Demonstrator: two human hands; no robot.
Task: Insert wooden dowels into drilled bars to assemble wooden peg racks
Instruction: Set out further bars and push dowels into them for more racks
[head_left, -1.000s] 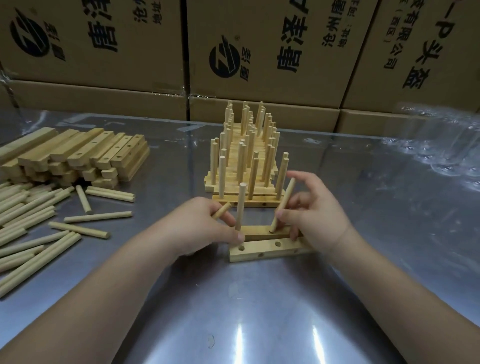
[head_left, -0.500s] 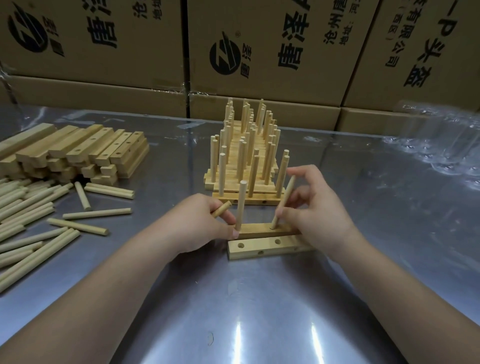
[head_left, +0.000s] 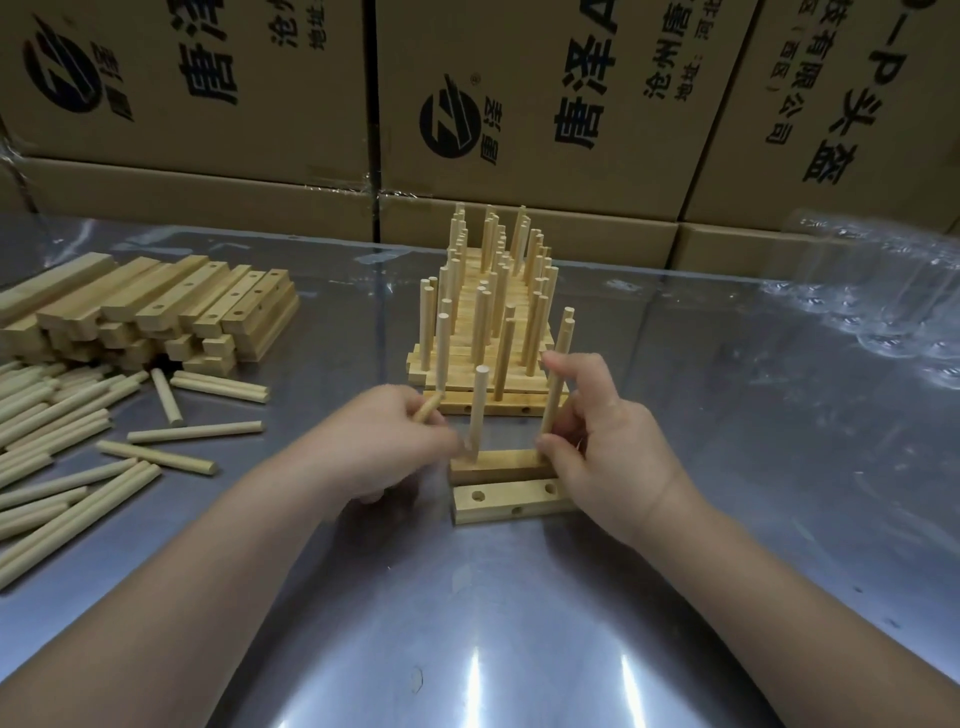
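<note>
The bar (head_left: 496, 465) lies on the counter (head_left: 519, 623) between the hands. The right hand (head_left: 608, 452) pinches a leaning dowel (head_left: 557, 384) low down, between thumb and fingers, at the right end of the bar. The left hand (head_left: 384, 447) is curled round a spare dowel (head_left: 428, 408). Its fingertips are close to a standing dowel (head_left: 478, 410) at the left end of the bar.

To do this step well, I think the leaning dowel should first be stood up straight over its hole. Then push it straight down, not sideways. A little twist may help if it is tight. The left hand should hold the bar down so it does not slide or tip. Push until the dowel is as tall as the standing one.

Some things are hard to see. The bottom of the leaning dowel is behind the right thumb, so I cannot tell if it is in the hole yet. The left hand is blurry, so I cannot tell if it touches the standing dowel. The right hand covers the right ends of the bar and of the second bar (head_left: 511, 501), which lies just in front of it. The finished racks (head_left: 457, 358) beyond the hands hide each other.
</note>
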